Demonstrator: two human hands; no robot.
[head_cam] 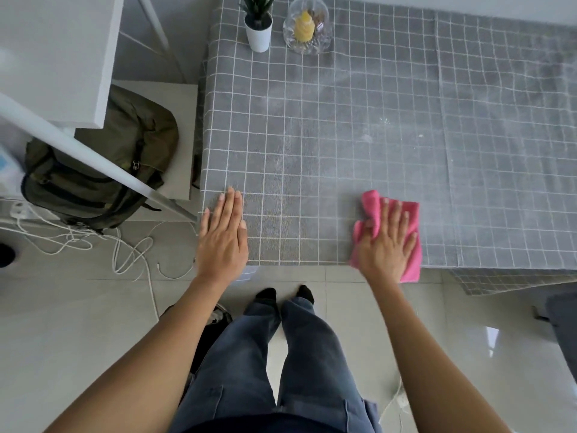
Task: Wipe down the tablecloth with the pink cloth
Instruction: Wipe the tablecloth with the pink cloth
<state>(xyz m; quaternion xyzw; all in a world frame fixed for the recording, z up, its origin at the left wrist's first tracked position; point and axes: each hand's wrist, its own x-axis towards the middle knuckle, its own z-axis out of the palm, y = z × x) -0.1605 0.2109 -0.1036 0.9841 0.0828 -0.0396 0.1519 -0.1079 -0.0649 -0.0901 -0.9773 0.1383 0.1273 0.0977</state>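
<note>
"Why's the left hand [222, 235] flat at the near left corner?"

"Pins the tablecloth [359, 126], I'd guess. The right hand [387, 242], fingers spread, presses the pink cloth [409, 214] on the near edge, ready to wipe."

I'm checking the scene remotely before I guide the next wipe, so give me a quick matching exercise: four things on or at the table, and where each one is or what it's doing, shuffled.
Things:
1. pink cloth
2. left hand
3. potted plant
4. glass jar

Places or states:
A. far edge of the tablecloth, right of the white pot
B. flat on the near left corner, holding nothing
C. pressed under the right hand at the near edge
D. far left corner

Pairs: 1-C, 2-B, 3-D, 4-A
</note>
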